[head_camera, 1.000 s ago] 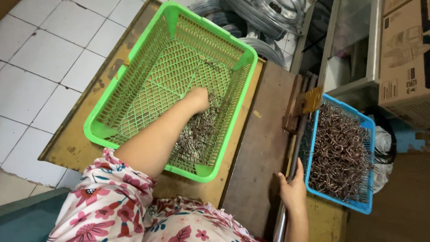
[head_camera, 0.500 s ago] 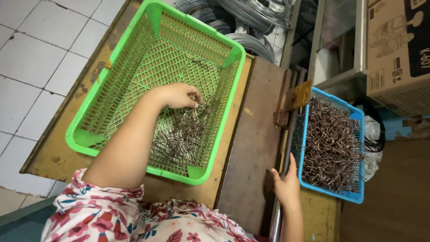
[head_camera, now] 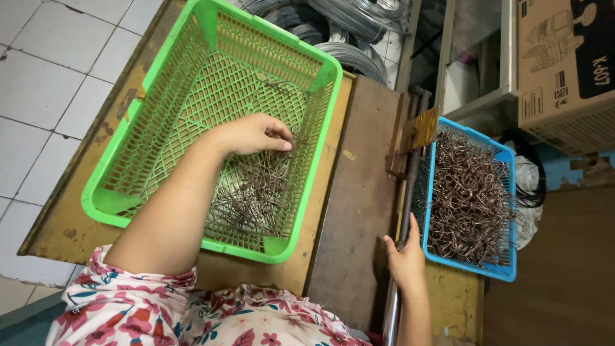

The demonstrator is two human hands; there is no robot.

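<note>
A person's left hand (head_camera: 253, 134) reaches into a green perforated plastic basket (head_camera: 198, 19), fingers (head_camera: 282, 145) pinched closed on thin straight metal wire pieces (head_camera: 253, 195) piled toward the basket's 5 o'clock corner. At 3 o'clock, the right hand (head_camera: 405, 259) wraps a grey metal bar (head_camera: 410, 173) on the worn wooden worktop (head_camera: 359, 192), beside a blue plastic basket (head_camera: 506, 272) of bent wire hooks (head_camera: 471, 192).

brown cardboard box (head_camera: 564, 64) – top right, black print
</note>
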